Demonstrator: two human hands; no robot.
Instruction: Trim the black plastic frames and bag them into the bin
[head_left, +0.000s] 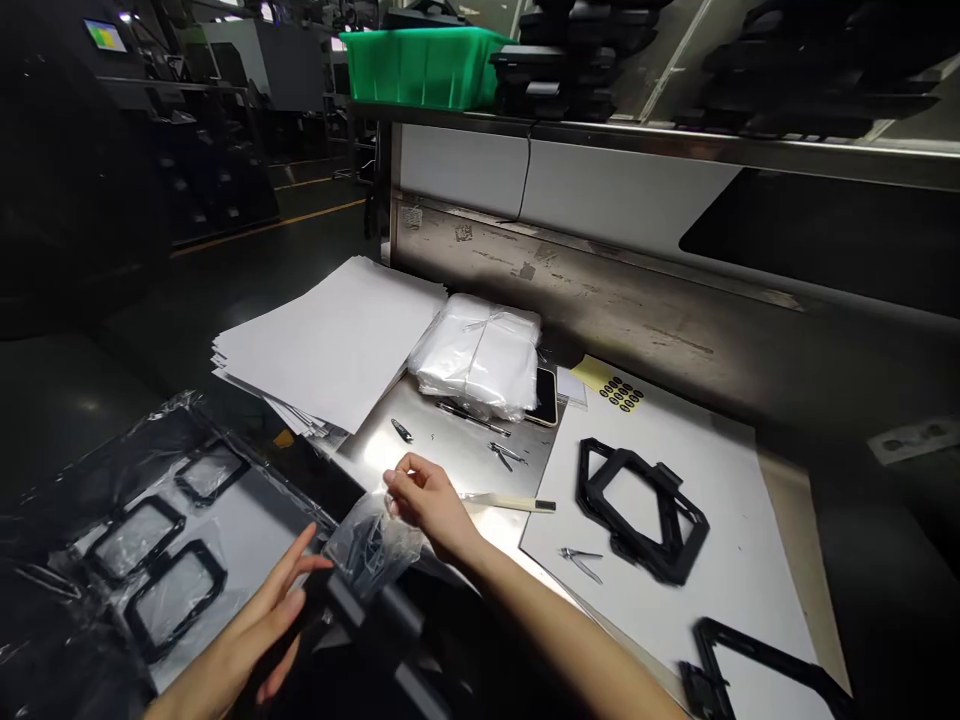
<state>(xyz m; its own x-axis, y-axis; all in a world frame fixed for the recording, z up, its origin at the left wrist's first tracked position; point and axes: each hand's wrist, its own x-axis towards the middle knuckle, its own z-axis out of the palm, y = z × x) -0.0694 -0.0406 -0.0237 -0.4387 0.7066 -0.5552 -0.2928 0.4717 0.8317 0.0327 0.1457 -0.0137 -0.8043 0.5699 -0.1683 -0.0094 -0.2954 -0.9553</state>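
Note:
My right hand (429,500) is closed in a pinch on the upper edge of a clear plastic bag (367,545). Something dark shows through the film, its shape blurred. Left of the bag, my left hand (259,625) has its fingers stretched apart and holds nothing; its fingertips come close to the film, and I cannot tell whether they touch. Just beyond my right wrist lies a cream-handled utility knife (517,503). Small nippers (507,455) and a dark pen cap (402,430) rest on the metal bench past the fingers.
At left, a plastic-lined box (262,535) holds several bagged black frames (176,590). White sheets (330,335) and a bundle of bags (480,350) lie behind. More black frames (600,500) and nippers (581,562) sit on white board at right. A shelf carries a green bin (424,70).

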